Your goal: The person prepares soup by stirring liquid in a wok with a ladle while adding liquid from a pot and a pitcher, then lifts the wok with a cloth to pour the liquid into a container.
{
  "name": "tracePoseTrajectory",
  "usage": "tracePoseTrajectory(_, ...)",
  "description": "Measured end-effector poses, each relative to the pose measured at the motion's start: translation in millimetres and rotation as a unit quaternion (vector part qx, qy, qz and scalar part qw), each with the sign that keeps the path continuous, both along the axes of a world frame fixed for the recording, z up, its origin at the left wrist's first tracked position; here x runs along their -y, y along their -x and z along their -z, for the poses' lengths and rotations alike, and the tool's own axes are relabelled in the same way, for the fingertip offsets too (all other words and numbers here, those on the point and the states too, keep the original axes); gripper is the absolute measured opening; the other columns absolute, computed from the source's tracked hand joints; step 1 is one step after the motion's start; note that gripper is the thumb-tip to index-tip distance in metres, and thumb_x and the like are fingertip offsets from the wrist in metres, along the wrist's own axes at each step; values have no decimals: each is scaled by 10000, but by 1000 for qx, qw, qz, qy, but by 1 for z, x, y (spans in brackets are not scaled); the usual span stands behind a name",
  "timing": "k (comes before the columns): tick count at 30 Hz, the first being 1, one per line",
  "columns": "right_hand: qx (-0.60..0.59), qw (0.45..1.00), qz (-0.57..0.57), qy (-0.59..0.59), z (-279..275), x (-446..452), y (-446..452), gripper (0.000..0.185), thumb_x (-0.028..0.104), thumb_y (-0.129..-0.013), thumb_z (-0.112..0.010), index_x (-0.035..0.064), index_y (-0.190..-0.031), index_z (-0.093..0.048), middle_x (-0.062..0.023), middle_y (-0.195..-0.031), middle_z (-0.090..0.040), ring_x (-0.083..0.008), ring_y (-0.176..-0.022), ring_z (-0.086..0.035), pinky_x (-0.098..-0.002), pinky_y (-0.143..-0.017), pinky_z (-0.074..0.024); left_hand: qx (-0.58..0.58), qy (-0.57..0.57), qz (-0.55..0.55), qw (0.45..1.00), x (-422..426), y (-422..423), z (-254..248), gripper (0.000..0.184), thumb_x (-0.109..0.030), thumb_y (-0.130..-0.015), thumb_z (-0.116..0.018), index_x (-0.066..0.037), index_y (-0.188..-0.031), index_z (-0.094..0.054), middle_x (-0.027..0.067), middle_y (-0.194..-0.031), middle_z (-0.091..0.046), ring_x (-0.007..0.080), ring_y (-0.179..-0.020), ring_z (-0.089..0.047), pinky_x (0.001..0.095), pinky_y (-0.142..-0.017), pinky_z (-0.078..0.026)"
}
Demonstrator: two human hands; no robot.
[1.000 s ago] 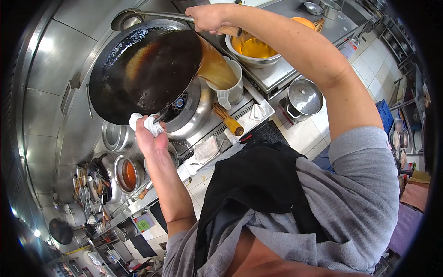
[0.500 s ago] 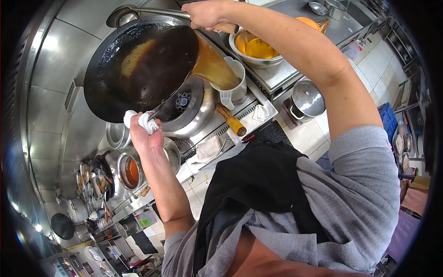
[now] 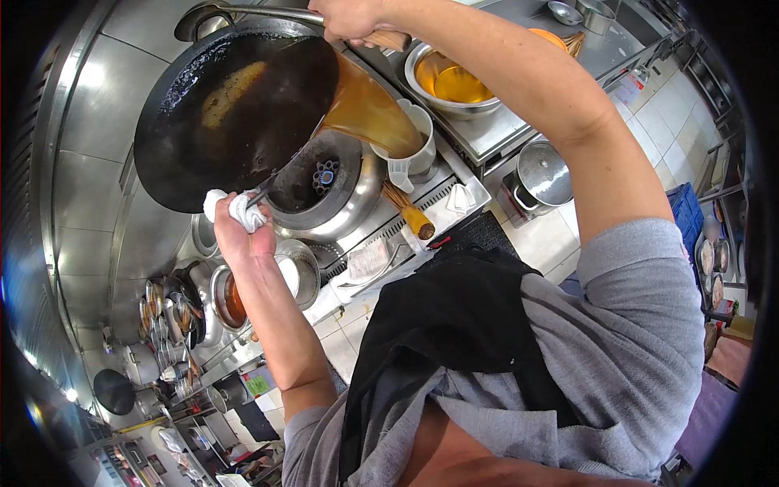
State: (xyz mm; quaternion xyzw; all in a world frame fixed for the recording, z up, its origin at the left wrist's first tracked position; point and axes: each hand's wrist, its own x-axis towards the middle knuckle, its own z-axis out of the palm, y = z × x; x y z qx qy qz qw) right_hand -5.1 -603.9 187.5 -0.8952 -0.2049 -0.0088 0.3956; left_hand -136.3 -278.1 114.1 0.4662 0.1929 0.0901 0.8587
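My left hand [image 3: 243, 235] is closed on a white cloth [image 3: 244, 213] wrapped about the handle of a large black wok [image 3: 235, 154]. The wok is tilted to the right over the burner [image 3: 324, 174], and brown liquid [image 3: 369, 105] pours from its rim into a white jug [image 3: 420, 154]. Foam floats on the dark liquid inside. My right hand [image 3: 349, 20] grips the wooden handle of a metal ladle [image 3: 268, 11], which lies across the wok's far rim. A blue flame shows in the burner below.
A metal bowl of yellow liquid [image 3: 419, 69] is right of the jug. A bamboo brush [image 3: 412, 217] and folded cloth [image 3: 369, 258] lie on the stove's front edge. A lidded pot [image 3: 542, 174] stands farther right. Pans and utensils [image 3: 174, 312] are at the lower left.
The wok has moved left and tilted further, with my left hand moving along. The stream has become wider. My right hand and the ladle have shifted slightly left and up.
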Motion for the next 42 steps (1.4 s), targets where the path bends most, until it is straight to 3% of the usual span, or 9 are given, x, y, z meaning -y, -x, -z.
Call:
tracePoseTrajectory(5, 42, 997, -34, 46, -2, 4, -17, 181, -9, -800, -563, -113, -947, -550, -184, -640, -600, -294, -535, -615, -434, -456, -463, 15, -27, -1, 1000, 0, -2, -9, 99, -114, -882, -588, -72, -957, -538, 90, -783, -620, 199, -629, -573, 308, -523, -395)
tracePoseTrajectory(8, 52, 998, -3, -18, -7, 6, -2, 169, -8, -799, -561, -114, -930, -565, -187, -625, -600, -290, -536, -617, -432, -460, -469, 23, -30, 0, 999, 1, -3, -14, 106, -116, -884, -587, -68, -963, -536, 91, -782, -621, 202, -625, -574, 309, -522, -403)
tracePoseTrajectory(18, 26, 999, -42, -3, -17, 17, -2, 286, -2, -787, -566, -126, -1042, -527, -206, -658, -614, -300, -545, -627, -431, -466, -486, 49, -50, -13, 997, 8, -3, -25, 145, -91, -881, -591, -60, -1000, -515, 77, -784, -627, 200, -643, -605, 308, -519, -412)
tracePoseTrajectory(20, 74, 997, -2, -9, -15, 19, 2, 285, -2, -783, -563, -120, -1042, -534, -218, -686, -627, -318, -562, -637, -440, -474, -492, 47, -51, -14, 997, 9, -2, -23, 147, -85, -880, -592, -60, -1002, -513, 72, -784, -626, 199, -645, -607, 308, -519, -410)
tracePoseTrajectory(32, 108, 994, 6, 0, -4, 39, 6, 303, 25, -783, -590, -95, -1052, -517, -231, -697, -632, -335, -578, -651, -445, -505, -504, 83, -164, -59, 981, 34, 9, -12, 180, -71, -870, -598, -37, -1027, -517, 90, -797, -613, 185, -633, -592, 323, -502, -424)
tracePoseTrajectory(42, 87, 996, 14, -24, 4, 55, 21, 294, 33, -817, -586, -83, -1073, -500, -215, -676, -626, -326, -565, -649, -440, -494, -499, 128, -223, -77, 963, 50, 15, 7, 211, -33, -844, -600, -34, -1040, -520, 53, -812, -573, 156, -629, -571, 302, -491, -434)
